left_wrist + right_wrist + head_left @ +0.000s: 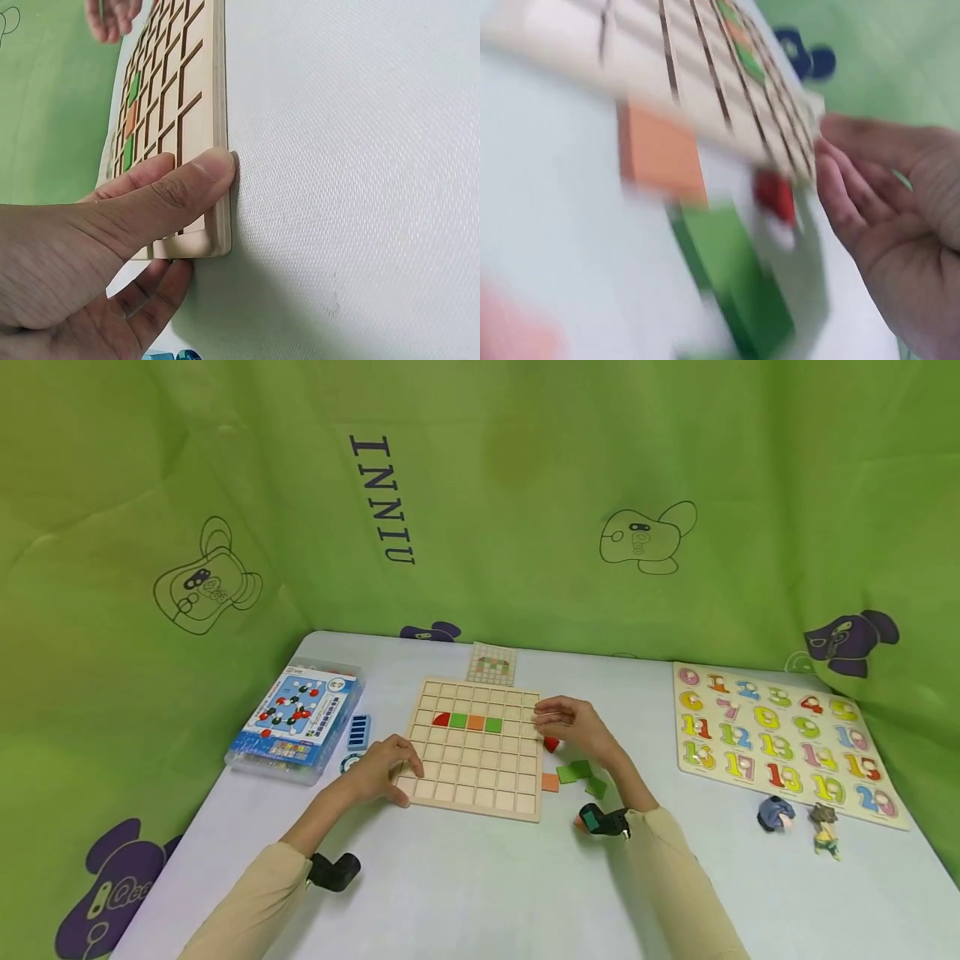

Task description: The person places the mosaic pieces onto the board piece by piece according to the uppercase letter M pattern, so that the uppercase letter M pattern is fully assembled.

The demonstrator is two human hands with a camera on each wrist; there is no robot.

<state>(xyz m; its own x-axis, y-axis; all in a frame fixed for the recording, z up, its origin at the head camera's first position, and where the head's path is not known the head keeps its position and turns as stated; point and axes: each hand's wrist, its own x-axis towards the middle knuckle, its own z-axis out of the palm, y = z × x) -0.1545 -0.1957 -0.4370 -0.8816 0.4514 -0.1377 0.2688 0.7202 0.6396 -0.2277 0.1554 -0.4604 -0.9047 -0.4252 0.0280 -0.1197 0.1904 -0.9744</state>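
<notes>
A wooden grid board [480,777] lies on the white table, with a red quarter-round tile [442,719], a green tile [458,721], an orange tile [476,722] and another green tile [492,725] in one row. At its near left corner my left hand [384,768] holds the board, thumb against the front edge. My right hand [573,727] is beside the board's right edge, fingers nearly straight and holding nothing. Below it lie a loose red piece [552,744], several green tiles [739,277] and an orange tile [664,154]. Blur hides whether the right fingertips touch the board.
Behind the board lies a small pattern card [492,664]. A plastic case with a molecule picture [296,718] stands left, near a blue slotted piece [359,732]. On the right are a number puzzle board [787,735] and two small figures, one blue [776,814].
</notes>
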